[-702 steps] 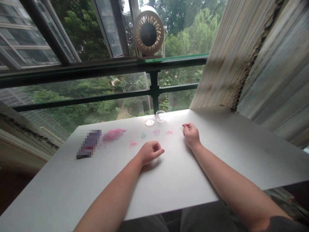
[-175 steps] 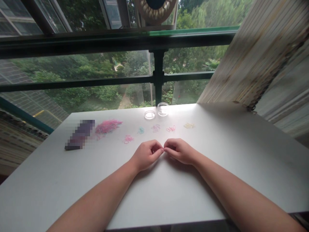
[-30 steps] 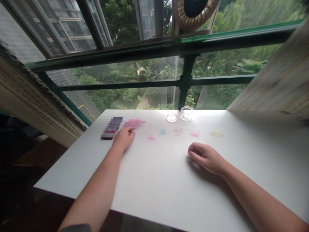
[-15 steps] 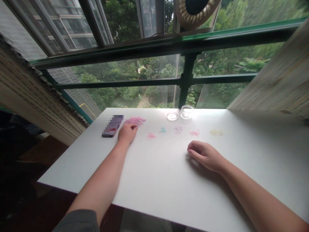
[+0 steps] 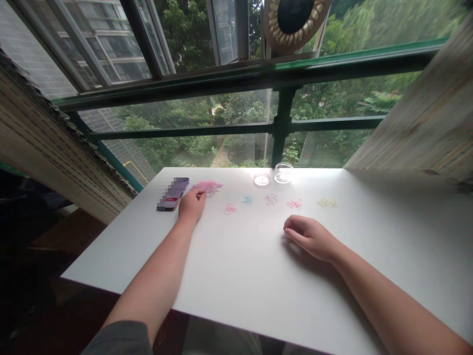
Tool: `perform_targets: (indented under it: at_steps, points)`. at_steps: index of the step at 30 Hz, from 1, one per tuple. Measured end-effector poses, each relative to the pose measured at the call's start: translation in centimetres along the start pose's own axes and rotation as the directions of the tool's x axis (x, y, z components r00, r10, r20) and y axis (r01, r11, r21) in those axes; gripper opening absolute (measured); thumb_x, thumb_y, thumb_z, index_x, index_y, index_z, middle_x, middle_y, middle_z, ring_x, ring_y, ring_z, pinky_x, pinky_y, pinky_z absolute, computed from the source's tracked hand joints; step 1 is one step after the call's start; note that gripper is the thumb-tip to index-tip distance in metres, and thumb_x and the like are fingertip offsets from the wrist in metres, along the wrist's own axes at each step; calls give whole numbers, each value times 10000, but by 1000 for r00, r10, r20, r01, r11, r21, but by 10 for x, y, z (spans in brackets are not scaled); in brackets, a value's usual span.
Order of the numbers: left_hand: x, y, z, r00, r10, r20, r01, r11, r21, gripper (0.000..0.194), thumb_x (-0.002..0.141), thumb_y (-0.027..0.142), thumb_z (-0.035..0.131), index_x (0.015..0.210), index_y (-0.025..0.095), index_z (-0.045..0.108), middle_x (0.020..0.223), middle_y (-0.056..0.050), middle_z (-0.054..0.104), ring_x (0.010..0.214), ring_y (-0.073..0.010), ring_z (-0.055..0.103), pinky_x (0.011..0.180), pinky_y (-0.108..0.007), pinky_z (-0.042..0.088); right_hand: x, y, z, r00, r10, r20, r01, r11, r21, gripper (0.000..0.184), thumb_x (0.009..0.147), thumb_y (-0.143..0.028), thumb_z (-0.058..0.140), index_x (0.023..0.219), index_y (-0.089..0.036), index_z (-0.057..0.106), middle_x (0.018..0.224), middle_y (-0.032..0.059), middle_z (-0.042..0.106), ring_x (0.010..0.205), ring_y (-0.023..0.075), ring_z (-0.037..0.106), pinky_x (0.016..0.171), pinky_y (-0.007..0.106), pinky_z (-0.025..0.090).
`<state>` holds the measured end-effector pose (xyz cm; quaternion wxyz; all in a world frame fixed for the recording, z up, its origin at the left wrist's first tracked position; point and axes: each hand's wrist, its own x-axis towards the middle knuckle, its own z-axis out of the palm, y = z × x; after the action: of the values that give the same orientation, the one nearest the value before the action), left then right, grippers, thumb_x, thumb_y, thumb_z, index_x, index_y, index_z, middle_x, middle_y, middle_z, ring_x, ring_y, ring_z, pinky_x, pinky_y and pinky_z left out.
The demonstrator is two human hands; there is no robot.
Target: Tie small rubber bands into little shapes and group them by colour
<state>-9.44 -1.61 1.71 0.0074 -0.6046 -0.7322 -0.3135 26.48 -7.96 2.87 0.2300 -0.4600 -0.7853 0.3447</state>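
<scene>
A large pile of thin pink and purple rubber bands (image 5: 211, 186) lies on the white table (image 5: 236, 266). At its near left edge, my left hand (image 5: 191, 204) is closed, thumb and fingers pinched together; whatever they hold is too small to make out. My right hand (image 5: 310, 236) rests on the table, loosely curled and closed, with nothing visible in it. Small separate groups of bands lie in a row beyond and between the hands: pink bands (image 5: 229, 209), blue bands (image 5: 247, 199), pale pink bands (image 5: 270, 199), red-pink bands (image 5: 294, 203) and yellow bands (image 5: 327, 202).
Left of the big pile lies a phone (image 5: 173, 194), its screen partly blurred. At the far edge stand a clear round container (image 5: 284, 173) and a clear round lid (image 5: 262, 179). Beyond the table is a window with a green railing (image 5: 221, 129); a curtain (image 5: 402, 113) hangs on the right.
My left hand has drawn slightly back and left from the big pile, fingers still pinched. The whole view has shifted a little; my right hand keeps its pose.
</scene>
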Motion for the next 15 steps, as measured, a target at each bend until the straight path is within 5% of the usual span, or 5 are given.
perform_targets:
  at_steps: [6,11,15]
  points:
    - [-2,0,-1,1000,-17,-16,16,999,-43,239,782,318,523,915,184,670,871,-74,707,792,-208,648,743,-302,491,0,0,0,1000,1,0,-1,1000,-21,155,825,-307,468,770,-190,552,661,0,575,586,131,483,567,262,387]
    - [-1,-1,1,988,116,-105,-122,991,-50,180,748,282,553,803,158,671,1125,-104,630,1044,-222,574,947,-333,425,0,0,0,1000,-1,-2,1,1000,-24,155,827,-306,468,771,-186,548,667,2,575,588,130,480,571,262,387]
    - [-2,0,1,996,87,-30,-89,993,-71,199,753,295,552,831,161,677,964,-89,681,922,-217,621,870,-336,469,0,0,1,1000,-3,-3,3,1000,-24,148,821,-300,472,770,-185,550,665,1,574,583,129,478,567,261,385]
